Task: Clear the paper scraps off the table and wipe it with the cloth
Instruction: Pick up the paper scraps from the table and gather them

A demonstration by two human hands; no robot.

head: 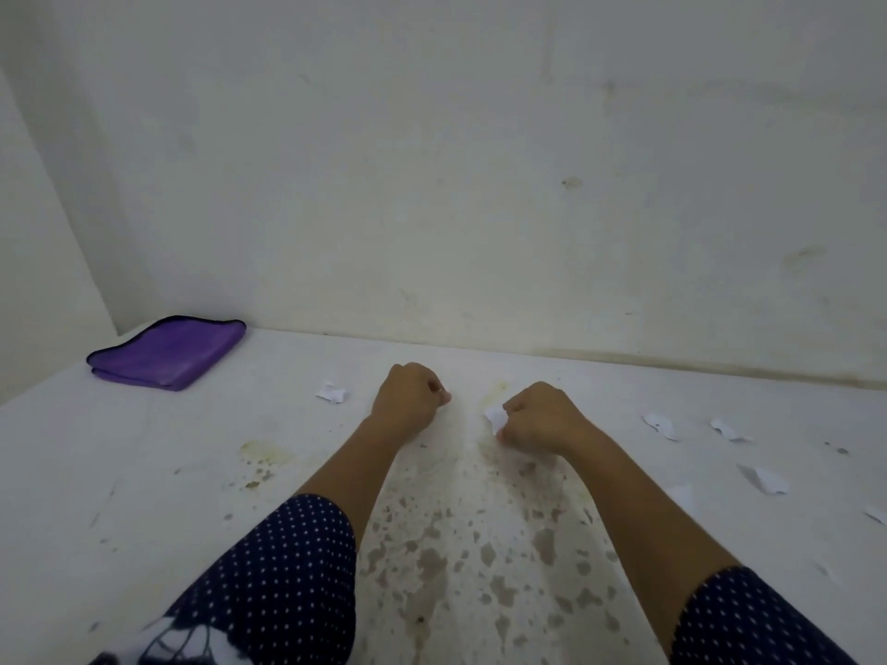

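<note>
Navy dotted sleeves (288,568) nearest; my right hand (542,417) pinches a torn white paper scrap (494,417). I can't tell what the curled left hand (413,398) holds; a crumpled white scrap (331,392) lies just to its left.

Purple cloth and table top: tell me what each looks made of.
Purple cloth: soft plush fabric, probably microfibre; matte nap, dark stitched edge. Table top: hard, matte white coating, maybe paint; brown patches look worn or stained. Base unclear.
</note>
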